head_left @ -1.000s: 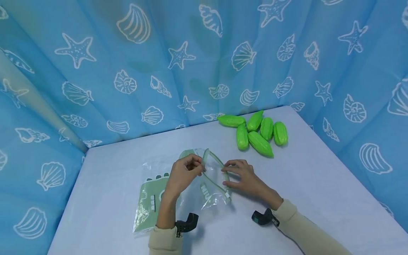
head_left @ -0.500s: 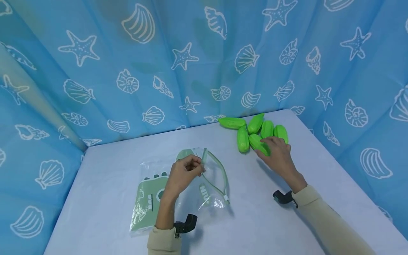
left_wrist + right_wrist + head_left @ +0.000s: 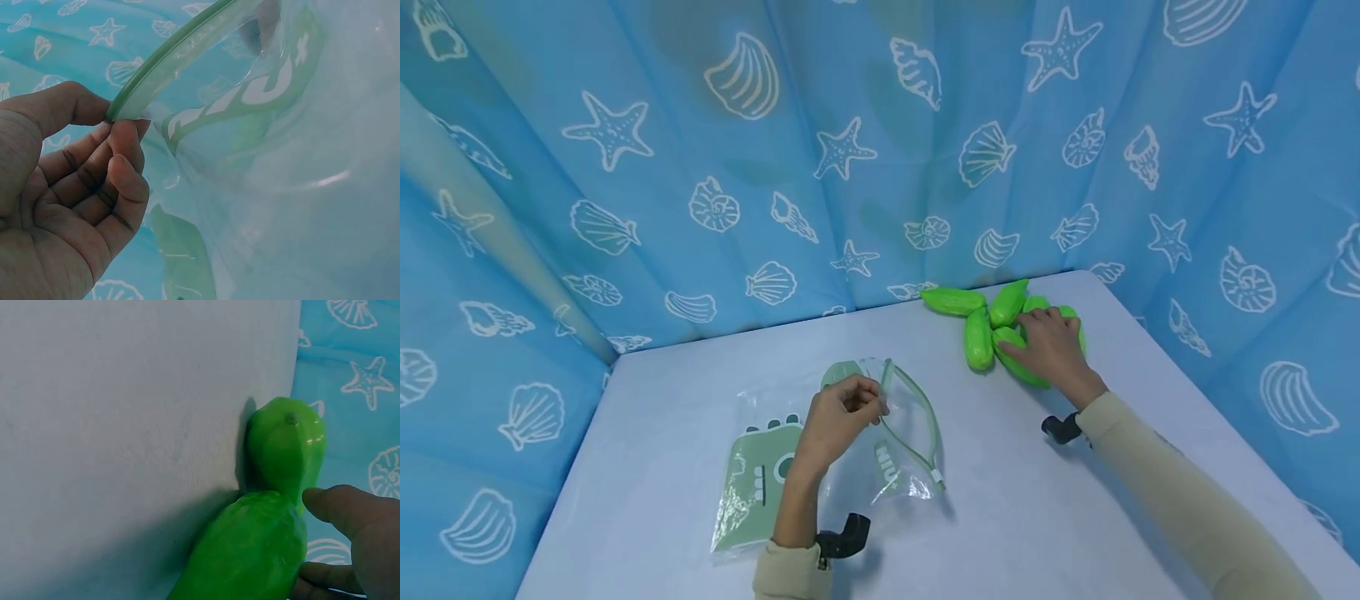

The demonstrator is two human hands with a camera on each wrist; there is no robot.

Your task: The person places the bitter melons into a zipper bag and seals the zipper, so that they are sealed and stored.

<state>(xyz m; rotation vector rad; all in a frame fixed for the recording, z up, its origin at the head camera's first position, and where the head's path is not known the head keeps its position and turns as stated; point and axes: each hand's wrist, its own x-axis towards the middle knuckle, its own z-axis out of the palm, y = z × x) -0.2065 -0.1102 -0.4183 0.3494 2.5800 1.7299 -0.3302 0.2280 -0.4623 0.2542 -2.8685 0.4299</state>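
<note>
Six gourds: glossy green ribbed plastic gourds (image 3: 992, 329) bunched at two o'clock on the pale table (image 3: 1075, 517), against the blue shell-print curtain (image 3: 775, 167).
Right hand: the right hand (image 3: 1051, 346) lies over the pile, fingers curling round the nearest gourd (image 3: 250, 556), thumb at its side; the grip looks half made.
Left hand: the left hand (image 3: 838, 414) pinches the green zip rim (image 3: 169, 56) of the clear plastic bag with green print (image 3: 760, 475), at seven o'clock from the gourds.
Risk, gourd: smooth, shiny skin; a loose grasp could let it squirt free and scatter its neighbours.
Risk, bag: only one side of the rim is held, so the floppy mouth may sag shut.
</note>
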